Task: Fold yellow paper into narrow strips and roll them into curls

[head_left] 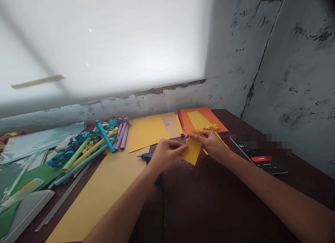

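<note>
1. Head cam view, looking fwd & down: two bare hands meet above a dark table [204,204], holding a small yellow paper piece [192,155] btwn them.
2. L hand [164,151]: thumb & index pinched on the paper's left edge, approx. midway along.
3. R hand [212,144]: thumb on the face nr the far end, other fingers partly hidden behind; gripping same piece.
4. Key relation: paper lies directly btwn the hands, R of L fingertips, L of R palm. Long axis runs far to near, near end leaning L. Neither hand is nearer; both touch it.
5. Around: blue tool w/ pointed tip [147,156] just beyond L hand, partly hidden; large yellow sheet [148,133] farther back; phone [261,163] beside R forearm.
</note>
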The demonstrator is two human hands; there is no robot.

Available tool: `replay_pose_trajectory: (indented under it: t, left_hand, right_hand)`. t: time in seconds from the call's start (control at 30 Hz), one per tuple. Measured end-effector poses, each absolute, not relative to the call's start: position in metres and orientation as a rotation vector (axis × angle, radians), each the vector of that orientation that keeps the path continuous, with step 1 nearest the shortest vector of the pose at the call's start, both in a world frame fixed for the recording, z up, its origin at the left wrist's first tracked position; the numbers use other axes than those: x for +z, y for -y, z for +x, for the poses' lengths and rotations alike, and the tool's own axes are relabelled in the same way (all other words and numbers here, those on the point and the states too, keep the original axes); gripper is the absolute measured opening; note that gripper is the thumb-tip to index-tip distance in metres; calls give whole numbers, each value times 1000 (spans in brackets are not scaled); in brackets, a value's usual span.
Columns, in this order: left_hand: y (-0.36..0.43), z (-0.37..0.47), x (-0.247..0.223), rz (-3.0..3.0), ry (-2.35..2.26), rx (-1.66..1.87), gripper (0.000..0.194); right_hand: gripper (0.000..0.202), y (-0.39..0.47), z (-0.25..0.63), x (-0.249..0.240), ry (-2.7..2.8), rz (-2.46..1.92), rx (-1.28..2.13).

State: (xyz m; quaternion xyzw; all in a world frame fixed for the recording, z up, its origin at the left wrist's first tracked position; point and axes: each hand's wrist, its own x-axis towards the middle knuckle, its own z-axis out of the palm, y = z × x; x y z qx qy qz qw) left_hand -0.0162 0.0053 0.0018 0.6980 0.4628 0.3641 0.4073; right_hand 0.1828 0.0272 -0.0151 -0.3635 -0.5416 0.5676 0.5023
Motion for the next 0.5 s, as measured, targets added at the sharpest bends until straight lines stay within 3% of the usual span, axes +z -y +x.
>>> replay_pose_trajectory:
  t: [0.5]
  left_hand:
    - [-6, -18, -1, 1720, -1181, 858, 36]
  right_hand:
    - [44, -31, 182, -23, 1364, -897, 1265]
